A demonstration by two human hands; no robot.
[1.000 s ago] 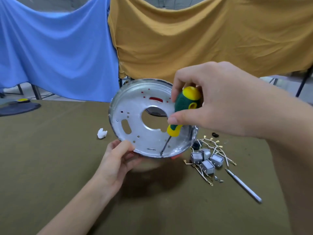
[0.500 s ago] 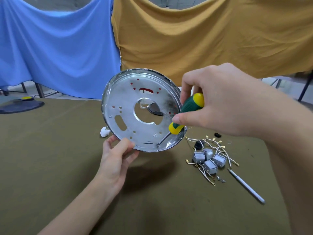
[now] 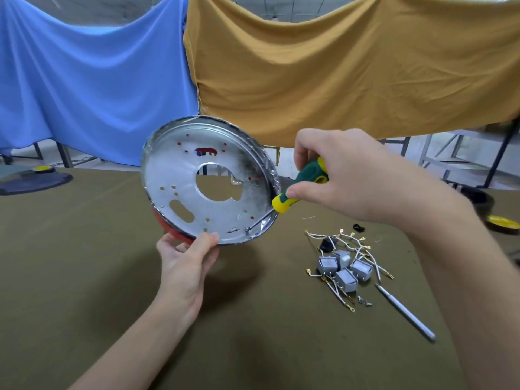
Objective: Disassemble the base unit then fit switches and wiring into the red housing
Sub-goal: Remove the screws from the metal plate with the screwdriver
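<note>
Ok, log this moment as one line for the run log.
step: unscrewing base | left hand: holds metal plate tilted above table | right hand: grips screwdriver, tip at lower rim | switches: loose on table

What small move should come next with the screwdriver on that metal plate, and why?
Probably keep turning the screwdriver to back that screw out. Its tip sits at the lower rim of the silver plate, the right hand grips the handle, and the left hand holds the plate's bottom edge off the table. The red housing peeks out behind the plate, so they seem not yet separated.
</note>
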